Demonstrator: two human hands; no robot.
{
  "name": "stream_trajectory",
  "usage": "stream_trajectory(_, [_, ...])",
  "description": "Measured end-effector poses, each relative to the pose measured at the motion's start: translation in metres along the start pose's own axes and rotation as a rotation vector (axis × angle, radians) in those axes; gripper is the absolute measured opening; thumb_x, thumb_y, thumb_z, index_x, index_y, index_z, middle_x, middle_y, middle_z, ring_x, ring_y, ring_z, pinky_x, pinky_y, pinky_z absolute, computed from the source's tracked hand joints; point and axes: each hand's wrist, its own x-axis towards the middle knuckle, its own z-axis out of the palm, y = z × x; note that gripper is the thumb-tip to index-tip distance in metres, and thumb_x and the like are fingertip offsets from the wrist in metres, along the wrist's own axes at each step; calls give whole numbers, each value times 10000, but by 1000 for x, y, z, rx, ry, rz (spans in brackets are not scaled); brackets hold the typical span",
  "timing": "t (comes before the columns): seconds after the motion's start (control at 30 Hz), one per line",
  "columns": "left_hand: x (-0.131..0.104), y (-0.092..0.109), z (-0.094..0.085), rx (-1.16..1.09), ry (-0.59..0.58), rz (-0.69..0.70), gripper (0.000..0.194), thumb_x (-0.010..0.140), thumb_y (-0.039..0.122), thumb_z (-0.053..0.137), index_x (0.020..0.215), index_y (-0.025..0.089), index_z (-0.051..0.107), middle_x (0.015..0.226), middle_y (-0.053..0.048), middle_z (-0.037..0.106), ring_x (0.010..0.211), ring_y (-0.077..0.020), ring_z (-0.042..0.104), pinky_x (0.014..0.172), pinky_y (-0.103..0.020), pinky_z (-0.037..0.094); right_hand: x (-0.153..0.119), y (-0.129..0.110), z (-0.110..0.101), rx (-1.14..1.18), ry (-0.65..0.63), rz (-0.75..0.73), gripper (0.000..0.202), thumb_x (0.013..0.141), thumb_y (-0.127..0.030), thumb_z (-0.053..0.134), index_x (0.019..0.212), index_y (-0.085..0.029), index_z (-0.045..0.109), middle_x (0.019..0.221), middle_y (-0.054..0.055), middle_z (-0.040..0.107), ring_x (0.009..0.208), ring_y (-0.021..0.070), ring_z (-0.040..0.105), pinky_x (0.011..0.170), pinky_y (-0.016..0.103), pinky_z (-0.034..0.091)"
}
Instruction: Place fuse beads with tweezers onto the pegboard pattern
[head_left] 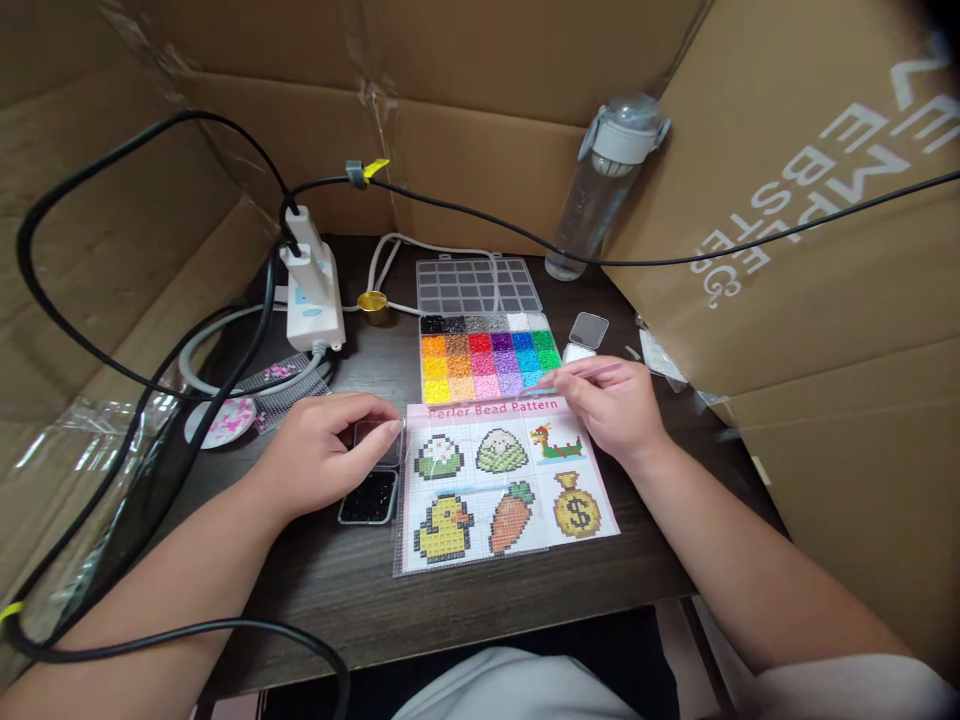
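Observation:
My left hand is closed in a loose pinch, its thumb and index fingertips at the upper left edge of a clear pegboard. The board lies over a sheet of bead patterns, with a duck, a carrot and other pictures. Under and beside this hand is a small open box of black beads. In my right hand I grip pink tweezers, their tips pointing left above the front of the bead case. The case holds beads sorted by colour; its clear lid is folded back.
A white power strip with black cables stands at the left. Near it lie a round dish of pink beads and a gold cap. A water bottle leans at the back. Cardboard walls enclose the desk.

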Motion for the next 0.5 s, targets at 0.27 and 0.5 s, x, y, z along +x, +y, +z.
stream_trajectory(0.27, [0, 0, 2, 2, -3, -19, 297, 865, 407, 518, 819, 185, 711, 758, -18, 731, 641, -146, 633, 608, -257, 475, -21, -16, 33, 230, -467, 98, 53, 731, -239, 799, 765, -199, 806, 752, 57, 787, 688, 176, 739, 644, 284, 613])
stream_trajectory(0.5, [1, -1, 2, 2, -15, -26, 307, 864, 419, 516, 823, 188, 713, 780, -30, 740, 674, -161, 650, 626, -265, 483, -20, -11, 34, 196, -511, 101, 85, 733, -250, 796, 780, -180, 805, 746, 68, 789, 652, 162, 730, 607, 250, 597])
